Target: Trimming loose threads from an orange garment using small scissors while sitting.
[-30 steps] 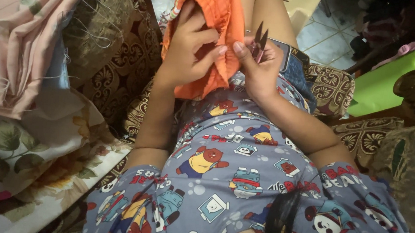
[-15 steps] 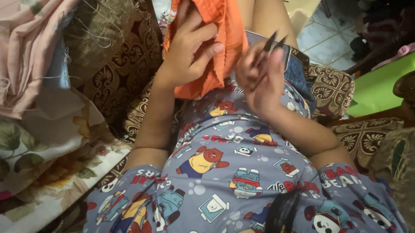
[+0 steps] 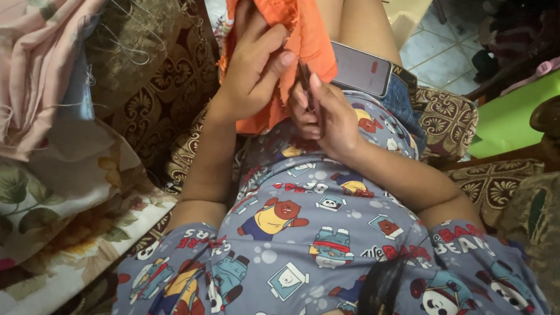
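Observation:
My left hand [image 3: 253,68] grips an orange cloth [image 3: 301,26] with a frayed edge, thumb pressed on its front. My right hand [image 3: 325,112] is closed around small dark scissors [image 3: 306,83], whose blades touch the cloth's lower edge beside my left thumb. Most of the scissors is hidden by my fingers. A dark phone [image 3: 359,68] lies on my lap just right of the cloth, its screen facing up.
Pink and floral fabrics [image 3: 34,165] with loose threads are piled at the left on a brown patterned sofa [image 3: 163,89]. A patterned cushion [image 3: 448,121] sits at the right, a green plastic object [image 3: 521,117] beyond it, tiled floor [image 3: 442,38] above.
My right hand has come down and left with the scissors, from held up beside the cloth to against its lower edge. The phone on my lap has come into view.

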